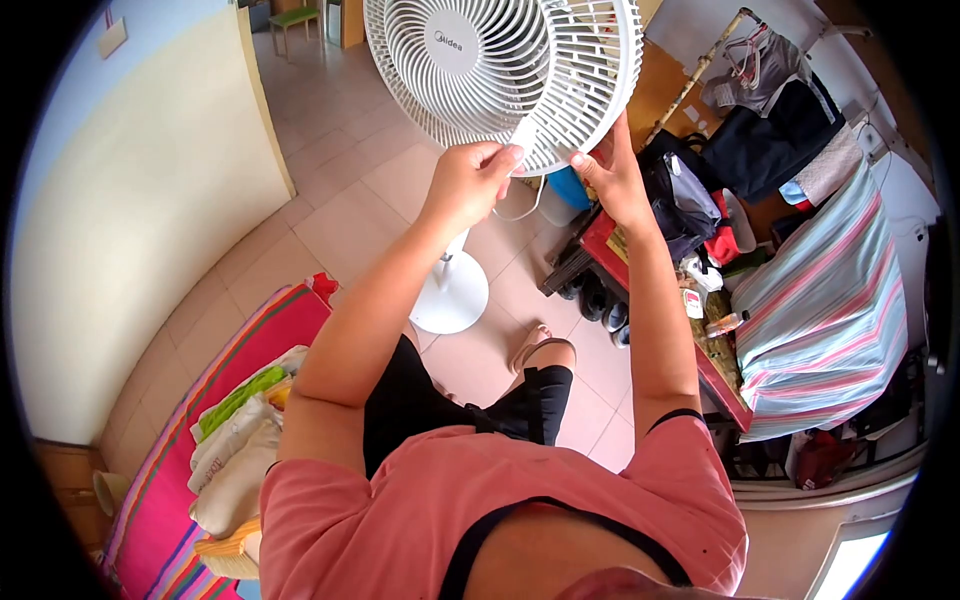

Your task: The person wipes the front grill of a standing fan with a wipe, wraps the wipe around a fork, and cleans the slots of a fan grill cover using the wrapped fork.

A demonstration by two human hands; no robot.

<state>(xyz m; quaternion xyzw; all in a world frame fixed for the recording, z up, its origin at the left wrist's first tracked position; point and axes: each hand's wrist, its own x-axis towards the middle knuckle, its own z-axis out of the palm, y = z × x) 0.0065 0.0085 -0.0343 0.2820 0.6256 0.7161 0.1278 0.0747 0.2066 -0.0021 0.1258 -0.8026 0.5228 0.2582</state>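
Pale wall (130, 210) at left, tiled floor (390, 185) beside it. Pink striped mat (180, 470) lower left, pile of cloths (240, 445) on top. Striped cloth (830, 310) drapes at far right, next to red-edged table (603, 243) with clutter. White fan (500, 85) stands upright in front of the person, round base (450, 300) flat on the floor, round cage up at the hands, "Midea" on the hub (452, 43). Left hand (470, 180) is at the cage's lower rim, thumb and fingers closed in a pinch there; exact piece gripped can't be told. Right hand (615, 178) grasps the rim just beside it, thumb in front, other fingers partly hidden behind. Dark shoes (597, 300) under the table edge. Small bottle (727, 323) lies on the table, near the striped cloth.
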